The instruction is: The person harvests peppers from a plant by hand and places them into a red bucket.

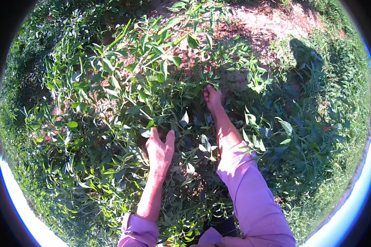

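Before me spreads a leafy pepper plant point(136, 89) with slender green pods; one long green chili pepper point(120, 36) stands out at the upper left. My left hand point(160, 148) reaches into the foliage, its thumb apart from the forefinger and a leaf at the fingertips. No object shows in the gap between them. Farther ahead and to the right, my right hand point(212, 98) has its fingers curled at a cluster of green leaves. Whether a pod or stem lies inside those fingers is hidden. Small red spots show just beyond it among the leaves.
Sunlit bare soil point(275, 23) with dry litter lies beyond the plant at the upper right. Dense plants surround me on both sides. A small red pod point(326, 128) shows in the greenery at right. A dark shadow point(307, 61) falls across the plants there.
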A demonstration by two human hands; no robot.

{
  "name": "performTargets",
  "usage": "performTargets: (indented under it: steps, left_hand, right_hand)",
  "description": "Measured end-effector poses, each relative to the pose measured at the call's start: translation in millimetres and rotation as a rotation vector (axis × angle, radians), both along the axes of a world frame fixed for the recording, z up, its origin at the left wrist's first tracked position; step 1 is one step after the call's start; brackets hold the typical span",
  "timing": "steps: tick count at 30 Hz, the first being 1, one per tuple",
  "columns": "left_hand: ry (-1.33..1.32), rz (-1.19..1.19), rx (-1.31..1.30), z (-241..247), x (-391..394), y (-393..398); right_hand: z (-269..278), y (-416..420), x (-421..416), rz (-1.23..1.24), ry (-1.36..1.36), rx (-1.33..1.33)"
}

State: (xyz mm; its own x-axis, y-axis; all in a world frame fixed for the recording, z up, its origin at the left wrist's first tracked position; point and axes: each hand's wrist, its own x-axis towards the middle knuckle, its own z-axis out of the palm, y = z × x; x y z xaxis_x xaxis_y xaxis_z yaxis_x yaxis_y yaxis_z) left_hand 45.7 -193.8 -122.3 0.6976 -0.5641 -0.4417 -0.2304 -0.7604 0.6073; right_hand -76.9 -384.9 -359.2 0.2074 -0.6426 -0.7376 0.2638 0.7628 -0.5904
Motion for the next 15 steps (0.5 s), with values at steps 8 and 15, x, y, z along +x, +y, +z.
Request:
performTargets:
  steps: [8, 15]
  left_hand:
    - [0.042, -0.34, -0.328, 10, -18, -77]
    - [0.529, -0.462, 0.11, -78, 1, -173]
  right_hand:
    - [1, 4, 0, 0.086, 0.201, -0.038]
    - [-20, 31, -6, 0.206, 0.405, -0.268]
